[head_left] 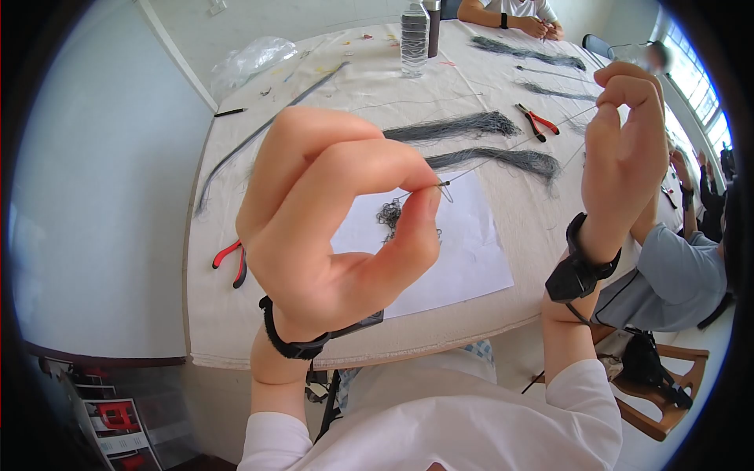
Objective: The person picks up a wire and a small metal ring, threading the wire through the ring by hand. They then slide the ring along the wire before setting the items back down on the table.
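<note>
My left hand (338, 212), large in the middle of the head view, pinches a thin grey wire between thumb and forefinger. A small dark knot (444, 184) and a loose loop show at its fingertips. From there the wire (503, 151) runs taut up to the right. My right hand (624, 149) is raised there, its fingers closed around the far end; that end itself is hidden. Below my left hand lies white paper (471, 263) with a small heap of dark wire loops (389, 213), partly covered by the thumb.
Grey strand bundles (455, 125) lie across the white tablecloth (314, 94). Red-handled pliers (538, 122) lie behind the paper, others (241, 263) at left. A water bottle (414, 39) stands at the back. One person (510, 12) sits opposite, another (683, 267) at right.
</note>
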`<control>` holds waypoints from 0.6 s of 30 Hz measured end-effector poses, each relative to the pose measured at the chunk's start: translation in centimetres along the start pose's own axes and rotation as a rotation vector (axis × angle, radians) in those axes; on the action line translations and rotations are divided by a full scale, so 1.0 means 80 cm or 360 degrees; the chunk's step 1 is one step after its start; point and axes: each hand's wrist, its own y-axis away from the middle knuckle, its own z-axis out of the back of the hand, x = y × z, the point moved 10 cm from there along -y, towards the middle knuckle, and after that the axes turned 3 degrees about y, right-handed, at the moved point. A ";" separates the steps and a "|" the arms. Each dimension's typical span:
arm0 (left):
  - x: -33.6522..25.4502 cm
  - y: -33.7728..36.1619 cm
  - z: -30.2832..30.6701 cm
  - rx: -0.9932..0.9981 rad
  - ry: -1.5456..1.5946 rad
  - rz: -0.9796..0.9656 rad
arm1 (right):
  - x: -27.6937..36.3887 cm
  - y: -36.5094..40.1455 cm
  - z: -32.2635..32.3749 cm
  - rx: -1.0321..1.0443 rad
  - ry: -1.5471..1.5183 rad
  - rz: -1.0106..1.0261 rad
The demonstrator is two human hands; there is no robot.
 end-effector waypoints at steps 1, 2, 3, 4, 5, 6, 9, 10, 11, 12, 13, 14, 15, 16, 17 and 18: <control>-0.001 0.000 0.001 -0.0001 -0.0006 -0.0016 | -0.005 0.000 0.003 0.0000 0.0000 0.0001; -0.002 0.000 0.001 -0.0002 -0.0006 -0.0016 | -0.010 0.000 0.008 -0.0017 0.0046 0.0000; -0.003 0.000 0.002 -0.0008 -0.0011 -0.0015 | -0.014 0.000 0.013 -0.0035 0.0091 -0.0001; -0.003 0.000 0.003 -0.0013 -0.0015 -0.0014 | -0.019 0.000 0.017 -0.0052 0.0158 -0.0044; -0.004 0.000 0.004 -0.0014 -0.0015 -0.0014 | -0.023 0.000 0.019 -0.0053 0.0158 -0.0043; -0.004 0.000 0.004 -0.0012 -0.0012 0.0001 | -0.028 0.000 0.023 -0.0059 0.0162 -0.0042; -0.005 0.001 0.003 -0.0017 0.0010 0.0021 | -0.034 -0.001 0.029 -0.0089 0.0166 -0.0042; -0.004 0.001 0.003 -0.0023 0.0028 0.0027 | -0.035 -0.001 0.032 -0.0112 0.0165 -0.0044; -0.005 0.001 0.004 -0.0023 0.0028 0.0025 | -0.035 -0.001 0.033 -0.0113 0.0166 -0.0044; -0.005 0.001 0.003 -0.0013 0.0038 0.0030 | -0.039 0.000 0.035 -0.0122 0.0222 -0.0078; -0.004 0.000 0.003 -0.0004 0.0048 0.0034 | -0.042 0.000 0.038 -0.0131 0.0278 -0.0113; -0.005 0.000 0.002 -0.0003 0.0048 0.0033 | -0.045 0.001 0.038 -0.0132 0.0278 -0.0113; -0.003 0.001 -0.001 0.0023 0.0097 0.0082 | -0.051 0.002 0.039 -0.0143 0.0283 -0.0124; -0.001 0.001 -0.004 0.0050 0.0146 0.0132 | -0.057 0.003 0.040 -0.0154 0.0288 -0.0136; -0.002 0.001 -0.005 0.0051 0.0148 0.0132 | -0.061 0.004 0.041 -0.0154 0.0289 -0.0136; -0.001 0.001 -0.005 0.0054 0.0166 0.0156 | -0.067 0.005 0.042 -0.0164 0.0324 -0.0156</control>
